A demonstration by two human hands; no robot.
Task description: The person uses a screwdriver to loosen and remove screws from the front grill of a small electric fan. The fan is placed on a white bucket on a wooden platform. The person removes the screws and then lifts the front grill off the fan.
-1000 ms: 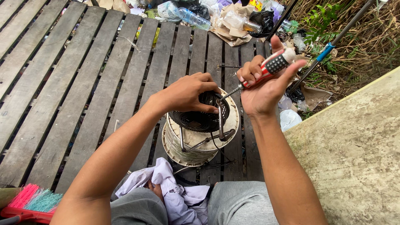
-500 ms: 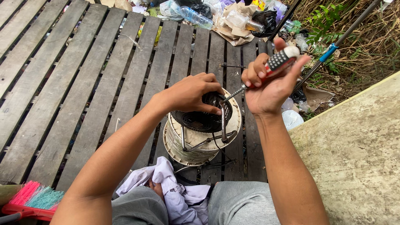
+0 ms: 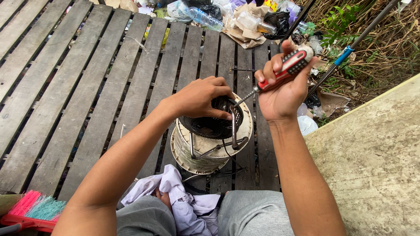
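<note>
A round cream-coloured fan housing (image 3: 210, 153) with a black grille (image 3: 212, 124) and metal legs stands on the wooden deck in front of my knees. My left hand (image 3: 199, 97) rests on top of the black grille, fingers curled over it. My right hand (image 3: 282, 85) grips a screwdriver (image 3: 286, 65) with a red and black handle, tilted so its metal tip points down into the grille next to my left fingers.
Grey wooden deck planks (image 3: 78, 87) spread to the left. Plastic bottles and litter (image 3: 232, 17) lie at the far edge. A concrete slab (image 3: 376, 166) sits on the right, a pink and teal brush (image 3: 30, 209) bottom left, a pale cloth (image 3: 183, 205) on my lap.
My right hand and the screwdriver have shifted slightly, the handle turning in my fingers. My left hand stays on the grille.
</note>
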